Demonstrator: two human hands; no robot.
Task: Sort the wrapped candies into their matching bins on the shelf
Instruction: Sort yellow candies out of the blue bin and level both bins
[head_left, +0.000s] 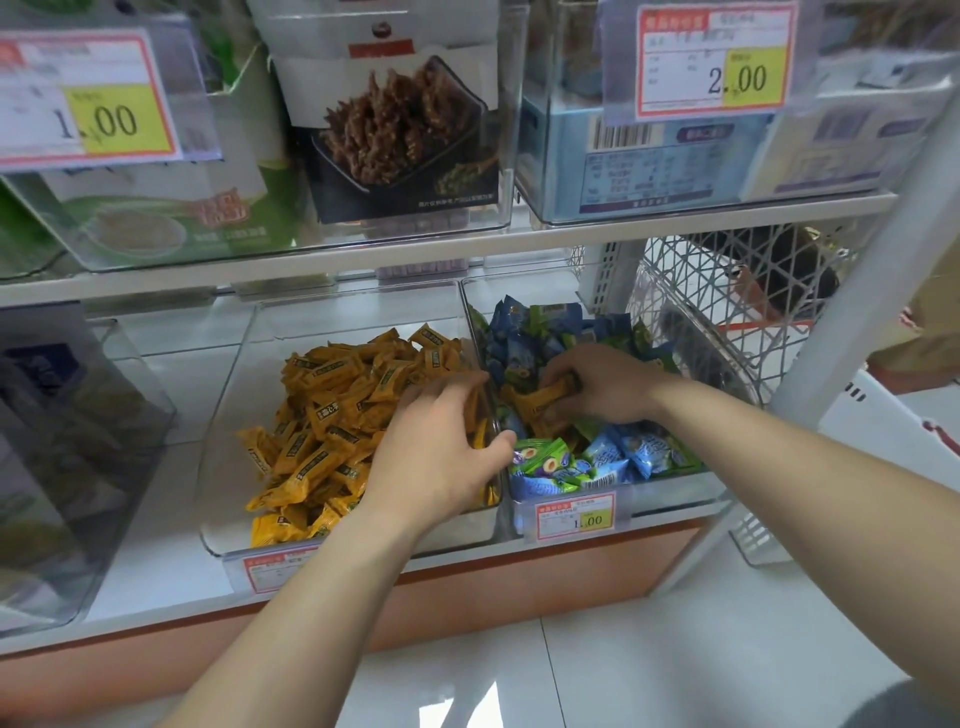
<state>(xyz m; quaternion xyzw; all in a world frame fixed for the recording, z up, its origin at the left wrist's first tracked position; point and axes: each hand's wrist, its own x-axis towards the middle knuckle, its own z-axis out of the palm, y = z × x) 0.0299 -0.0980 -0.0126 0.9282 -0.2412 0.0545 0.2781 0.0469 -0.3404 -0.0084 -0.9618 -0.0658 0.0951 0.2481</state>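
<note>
Candies gripped by right hand; left hand alongside.

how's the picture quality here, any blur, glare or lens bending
Head view: sharpest at centre on the yellow candies; upper price tag soft, only its big numerals readable; reflections streak the clear bin wall and glossy floor; wide-angle distortion bows the shelf edge and leans the right post.
</note>
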